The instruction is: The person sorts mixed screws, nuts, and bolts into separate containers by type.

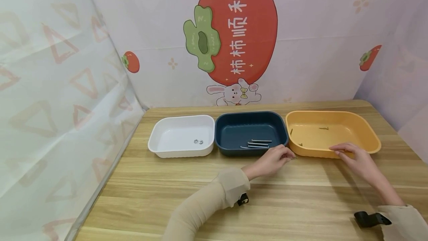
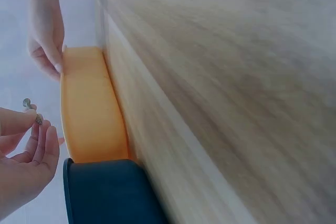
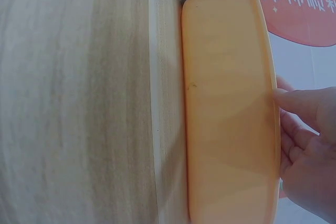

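Note:
My left hand [image 1: 272, 160] is in front of the seam between the dark blue tray [image 1: 229, 151] and the orange tray [image 1: 364, 151]. Between its thumb and fingertips it pinches a small brass-coloured screw [image 2: 28, 103], with the other fingers spread behind. At the orange tray's near rim, right of its middle, my right hand [image 1: 359, 161] grips the edge. In the right wrist view its thumb lies on the outer side of the rim and the fingers reach over inside. A few short screws [image 1: 323, 128] lie scattered in the orange tray.
Several long bolts [image 1: 259, 143] lie in the dark blue tray. To its left stands a white tray [image 1: 180, 154] with two small nuts [image 1: 198, 142]. The three trays form a row along the back of the wooden table [image 1: 267, 211], before a printed curtain [image 1: 301, 47].

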Action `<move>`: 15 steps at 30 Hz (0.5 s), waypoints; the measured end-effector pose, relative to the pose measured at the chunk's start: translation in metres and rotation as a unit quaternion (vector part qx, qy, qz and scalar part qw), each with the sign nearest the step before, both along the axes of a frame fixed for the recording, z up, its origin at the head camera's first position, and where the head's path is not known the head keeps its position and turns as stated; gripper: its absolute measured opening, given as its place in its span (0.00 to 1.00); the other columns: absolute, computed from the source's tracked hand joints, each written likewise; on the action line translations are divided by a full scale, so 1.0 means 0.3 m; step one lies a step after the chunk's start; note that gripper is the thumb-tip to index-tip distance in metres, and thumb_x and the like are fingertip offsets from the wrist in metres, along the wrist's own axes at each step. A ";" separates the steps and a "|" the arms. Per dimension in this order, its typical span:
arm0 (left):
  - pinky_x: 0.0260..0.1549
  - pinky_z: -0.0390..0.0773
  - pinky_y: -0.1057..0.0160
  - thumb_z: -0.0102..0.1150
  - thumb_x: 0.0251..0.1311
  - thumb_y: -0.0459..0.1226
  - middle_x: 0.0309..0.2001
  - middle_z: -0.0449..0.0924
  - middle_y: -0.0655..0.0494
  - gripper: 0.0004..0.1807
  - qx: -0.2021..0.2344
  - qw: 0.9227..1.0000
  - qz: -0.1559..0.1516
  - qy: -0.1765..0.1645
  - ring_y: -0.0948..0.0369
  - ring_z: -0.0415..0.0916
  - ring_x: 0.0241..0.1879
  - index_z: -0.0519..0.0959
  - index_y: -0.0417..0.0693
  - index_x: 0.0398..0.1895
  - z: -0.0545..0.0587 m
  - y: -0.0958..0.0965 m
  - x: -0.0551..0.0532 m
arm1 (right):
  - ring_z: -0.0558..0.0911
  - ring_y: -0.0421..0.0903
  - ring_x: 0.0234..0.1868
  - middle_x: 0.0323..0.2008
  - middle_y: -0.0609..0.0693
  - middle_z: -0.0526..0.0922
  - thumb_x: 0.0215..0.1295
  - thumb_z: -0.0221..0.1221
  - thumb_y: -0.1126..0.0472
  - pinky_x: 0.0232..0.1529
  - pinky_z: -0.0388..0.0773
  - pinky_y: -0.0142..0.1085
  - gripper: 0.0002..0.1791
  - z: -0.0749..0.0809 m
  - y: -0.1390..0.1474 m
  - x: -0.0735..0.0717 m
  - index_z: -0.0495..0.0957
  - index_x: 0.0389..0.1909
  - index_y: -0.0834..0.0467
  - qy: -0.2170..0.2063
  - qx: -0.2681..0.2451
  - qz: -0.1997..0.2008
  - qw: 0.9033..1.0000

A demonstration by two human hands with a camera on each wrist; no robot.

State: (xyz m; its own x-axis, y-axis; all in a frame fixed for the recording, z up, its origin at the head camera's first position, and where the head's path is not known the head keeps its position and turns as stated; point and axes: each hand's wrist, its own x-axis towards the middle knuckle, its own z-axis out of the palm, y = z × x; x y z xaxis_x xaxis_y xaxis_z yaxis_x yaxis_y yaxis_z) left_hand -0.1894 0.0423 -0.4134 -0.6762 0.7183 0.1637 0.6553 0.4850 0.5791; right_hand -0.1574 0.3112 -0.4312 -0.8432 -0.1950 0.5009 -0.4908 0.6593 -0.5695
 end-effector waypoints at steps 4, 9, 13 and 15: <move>0.30 0.63 0.84 0.51 0.59 0.32 0.34 0.74 0.59 0.08 0.016 1.000 0.011 0.020 0.73 0.66 0.31 0.78 0.44 0.40 0.011 0.022 -0.009 | 0.64 0.16 0.40 0.36 0.23 0.69 0.55 0.55 0.74 0.38 0.57 0.12 0.05 0.002 -0.002 -0.004 0.77 0.34 0.68 0.003 -0.001 0.000 1.000; 0.30 0.62 0.84 0.52 0.58 0.31 0.33 0.74 0.58 0.08 0.030 0.998 0.027 0.039 0.71 0.66 0.31 0.78 0.44 0.39 0.016 0.044 -0.022 | 0.64 0.16 0.40 0.36 0.24 0.69 0.55 0.55 0.74 0.38 0.57 0.12 0.05 0.001 0.000 -0.007 0.77 0.34 0.68 0.004 -0.002 0.002 1.000; 0.31 0.62 0.85 0.52 0.58 0.30 0.33 0.74 0.57 0.08 0.037 0.998 0.041 0.044 0.71 0.66 0.32 0.78 0.45 0.39 0.014 0.063 -0.030 | 0.64 0.16 0.40 0.36 0.24 0.69 0.55 0.55 0.74 0.38 0.58 0.12 0.05 -0.002 0.002 -0.005 0.77 0.33 0.68 0.005 -0.001 0.004 1.000; 0.32 0.62 0.85 0.51 0.58 0.30 0.34 0.74 0.57 0.08 0.042 0.997 0.046 0.039 0.70 0.66 0.32 0.78 0.44 0.39 0.014 0.072 -0.034 | 0.64 0.16 0.40 0.36 0.24 0.69 0.56 0.55 0.74 0.38 0.58 0.12 0.05 -0.003 0.003 -0.004 0.77 0.34 0.68 0.004 -0.001 0.004 1.000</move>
State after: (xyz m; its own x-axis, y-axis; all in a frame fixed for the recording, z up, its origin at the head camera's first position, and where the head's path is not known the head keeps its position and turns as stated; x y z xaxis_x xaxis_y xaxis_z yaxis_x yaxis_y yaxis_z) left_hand -0.1995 0.0639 -0.4093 -0.7210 0.6360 0.2751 0.6555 0.4972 0.5684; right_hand -0.1585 0.3120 -0.4322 -0.8376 -0.2013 0.5078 -0.5007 0.6546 -0.5663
